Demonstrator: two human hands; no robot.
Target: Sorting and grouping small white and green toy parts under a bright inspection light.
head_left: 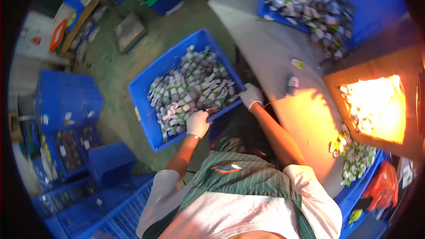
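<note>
A blue plastic crate point(141, 116) sits at a slant in front of me, filled with many small grey and white pieces with green bands point(179, 89). My left hand point(198, 124), in a white glove, is closed on its near rim, with the fingers over the edge beside the pieces. At the crate's right corner, my right hand point(251, 96), also gloved in white, grips the rim. The fingertips of both hands are partly hidden.
To my right runs a grey table point(270, 40) bearing a small dark-and-white piece point(292, 84), a heap of similar pieces point(314, 9) and a brightly lit cardboard box point(367, 148). Blue crates point(68, 99) stand at left. A small platform point(130, 32) lies on the floor beyond.
</note>
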